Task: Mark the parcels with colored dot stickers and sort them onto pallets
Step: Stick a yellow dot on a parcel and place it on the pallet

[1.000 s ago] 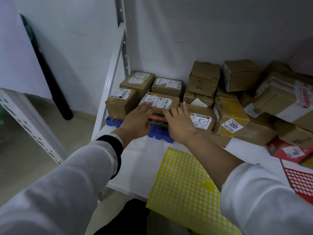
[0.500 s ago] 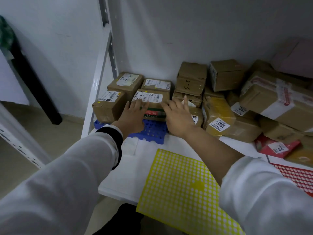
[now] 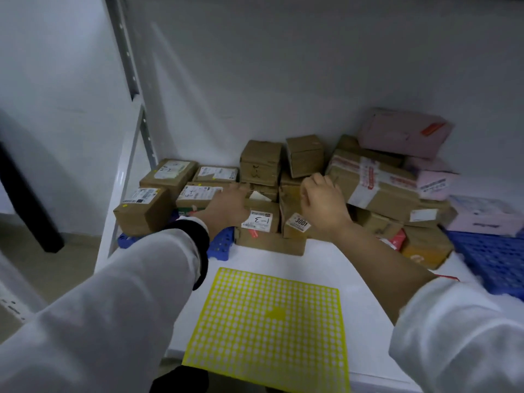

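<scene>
Two hands reach into the brown parcels (image 3: 380, 188) heaped at the back of the white table (image 3: 354, 268). The left hand (image 3: 226, 207) lies with fingers stretched out against the box marked 1-3 (image 3: 259, 219), above the blue pallet (image 3: 219, 245); the right hand (image 3: 321, 202) curls over the parcel tagged 3001 (image 3: 292, 219), and I cannot tell whether it grips. A yellow sticker sheet (image 3: 269, 321) lies flat in front

I read "3001" on a label (image 3: 297, 222) on a brown parcel (image 3: 289, 201), and handwritten "1-3" on the label (image 3: 256, 220) of the box (image 3: 262, 207) to its left.

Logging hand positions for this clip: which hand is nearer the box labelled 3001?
Right. The right hand is at the right edge of the box labelled 3001. The left hand is further left, at the far side of the neighbouring box labelled 1-3.
</scene>
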